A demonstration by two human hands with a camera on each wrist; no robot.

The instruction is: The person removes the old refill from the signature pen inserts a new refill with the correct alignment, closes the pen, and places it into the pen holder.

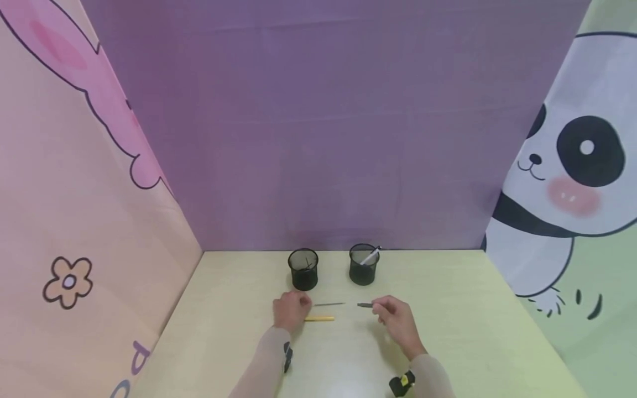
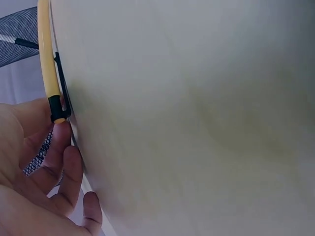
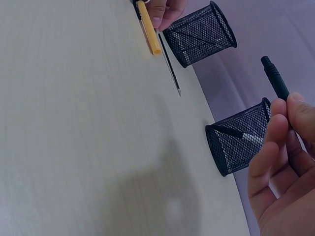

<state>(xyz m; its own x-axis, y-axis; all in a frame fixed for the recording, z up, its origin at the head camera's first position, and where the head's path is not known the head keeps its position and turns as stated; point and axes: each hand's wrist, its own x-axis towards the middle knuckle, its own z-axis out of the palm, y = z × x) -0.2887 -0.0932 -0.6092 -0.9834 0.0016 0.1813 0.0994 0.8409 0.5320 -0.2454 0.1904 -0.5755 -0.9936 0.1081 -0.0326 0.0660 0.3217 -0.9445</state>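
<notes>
By two cups (image 1: 304, 281) (image 1: 363, 275) at the desk's (image 1: 448, 293) far edge, our right hand (image 1: 398, 323) pinches one black tube (image 3: 275, 79); whether our left hand (image 1: 290, 312) holds one refill (image 1: 330, 304), beside one barrel (image 1: 320, 318), we cannot tell.

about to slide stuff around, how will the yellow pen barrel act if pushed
The yellow pen barrel looks rounded, so it may roll, though its dark clip would probably stop it partway. Its glossy surface suggests it could feel slippery. Slim and straight, it is likely light and fairly stiff.
</notes>
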